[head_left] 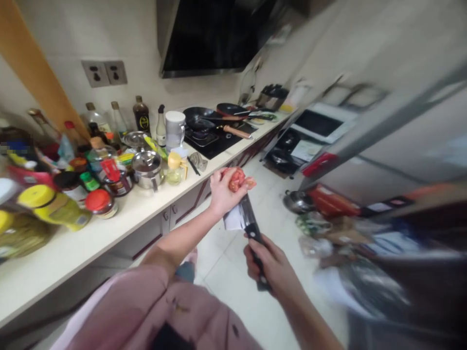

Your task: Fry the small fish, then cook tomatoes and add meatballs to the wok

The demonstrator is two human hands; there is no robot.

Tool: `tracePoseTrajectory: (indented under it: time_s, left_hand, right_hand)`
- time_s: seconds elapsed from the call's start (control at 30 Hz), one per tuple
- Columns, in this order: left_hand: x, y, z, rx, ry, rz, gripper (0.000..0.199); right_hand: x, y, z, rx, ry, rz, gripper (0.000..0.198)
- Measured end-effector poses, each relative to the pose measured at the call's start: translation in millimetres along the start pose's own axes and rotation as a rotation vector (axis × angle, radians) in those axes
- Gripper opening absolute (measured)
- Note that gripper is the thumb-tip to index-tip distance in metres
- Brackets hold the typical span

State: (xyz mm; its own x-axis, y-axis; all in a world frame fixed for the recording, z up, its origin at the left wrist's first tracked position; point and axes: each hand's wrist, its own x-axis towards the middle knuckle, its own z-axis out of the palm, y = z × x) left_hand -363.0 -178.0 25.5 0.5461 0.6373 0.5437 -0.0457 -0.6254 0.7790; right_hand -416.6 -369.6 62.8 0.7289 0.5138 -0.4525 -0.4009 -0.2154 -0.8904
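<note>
The person's right hand (268,262) is closed firmly around the black handle of a knife (250,216), fingers wrapped about it and the broad blade pointing forward. The left hand (222,193) is partly closed, its fingers curled over red cut tomato (238,179) at the far end of the blade; how much of the tomato rests on the metal cannot be told. Both hands and the tomato are held in the air above the tiled floor (226,277), just beside the desk (54,265). On that desk stand a lidded pot (148,172), a yellow-topped jug (175,167) and 2 dark pans on the black stove (213,148).
</note>
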Motion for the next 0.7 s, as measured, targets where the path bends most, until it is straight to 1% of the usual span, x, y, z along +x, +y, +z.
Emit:
tracePoseTrajectory:
  time_s: [0.07,0.17,0.27,0.4,0.5,0.57,0.63,0.7]
  left_hand:
    - [47.3,-8.9,31.8,0.002,0.026,-0.002,0.052]
    - [121.8,-24.0,68.5,0.051,0.06,-0.031,0.054]
    - [194.3,-43.3,95.9,0.127,0.087,-0.066,0.057]
    - [280.9,-76.4,127.4,0.236,0.152,-0.103,0.058]
    - [335.8,-106.2,151.4,0.31,0.226,-0.186,0.058]
    - [366.8,-127.1,166.3,0.342,0.277,-0.248,0.058]
    - [392.2,-147.0,178.5,0.363,0.338,-0.304,0.059]
    - [410.5,-164.5,187.2,0.384,0.397,-0.381,0.06]
  right_hand:
    - [47.9,-37.5,-13.1,-0.026,-0.02,-0.018,0.058]
    - [119.4,-95.7,-26.6,-0.039,-0.083,-0.032,0.055]
    - [189.4,-148.9,-34.2,-0.037,-0.17,-0.032,0.053]
    - [284.7,-209.4,-38.7,-0.067,-0.296,-0.06,0.045]
    - [358.0,-249.8,-39.5,-0.131,-0.368,-0.07,0.034]
    - [405.3,-275.4,-38.8,-0.185,-0.411,-0.074,0.026]
    - [449.1,-299.5,-36.3,-0.242,-0.466,-0.07,0.02]
    - [487.5,-320.7,-31.8,-0.294,-0.549,-0.04,0.017]
